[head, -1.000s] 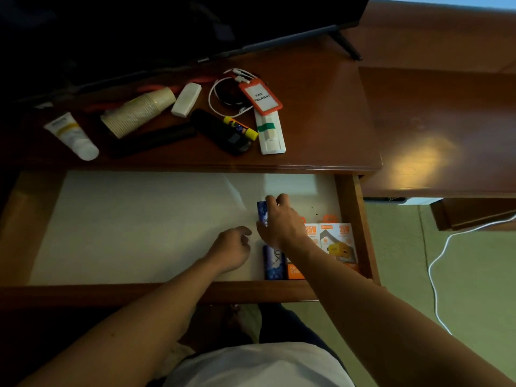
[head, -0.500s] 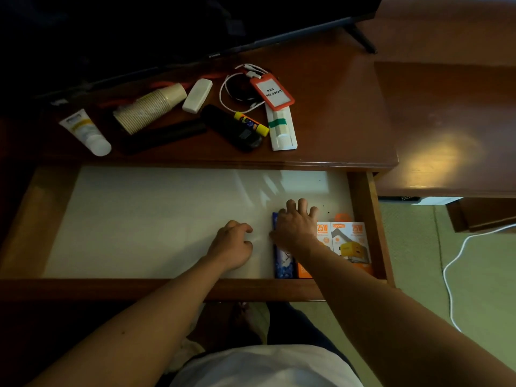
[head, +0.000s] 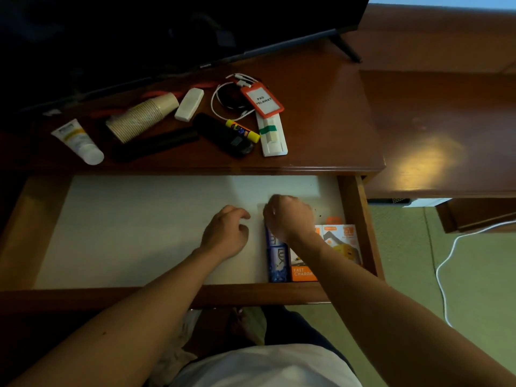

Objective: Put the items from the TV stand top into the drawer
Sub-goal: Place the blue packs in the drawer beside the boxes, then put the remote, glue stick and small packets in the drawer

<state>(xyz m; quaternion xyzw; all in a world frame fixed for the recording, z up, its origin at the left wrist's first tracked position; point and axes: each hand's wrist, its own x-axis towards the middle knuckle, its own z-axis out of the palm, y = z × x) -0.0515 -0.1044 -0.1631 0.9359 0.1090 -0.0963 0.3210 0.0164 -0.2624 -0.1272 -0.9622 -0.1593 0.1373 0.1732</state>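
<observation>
On the counter (head: 321, 129), far above and left of the left hand, lies a white tube (head: 78, 142). Next to the right come a stack of paper cups (head: 142, 115) on its side and a long black bar (head: 159, 143) just below it. Straight above the left hand sit a small white block (head: 189, 104) and a black remote (head: 223, 135) with a yellow-capped glue stick (head: 242, 130) lying on it. Above the right hand are a coiled white cable (head: 223, 101), an orange-framed badge holder (head: 262, 99) and a white strip with a green band (head: 272, 135), its top tucked under the badge.

Below them the drawer (head: 167, 296) is pulled out, lined in white. The left hand (head: 226, 233) rests on the liner with its fingers loosely curled, gripping nothing. Just beside it to the right, the right hand (head: 289, 216) is blurred; its fingers bend down over the far end of a blue box (head: 276, 263), but whether they grip it I cannot tell. Under and right of that wrist stand two orange-and-white charger boxes (head: 340, 241), side by side against the drawer's right wall, touching the blue box.
</observation>
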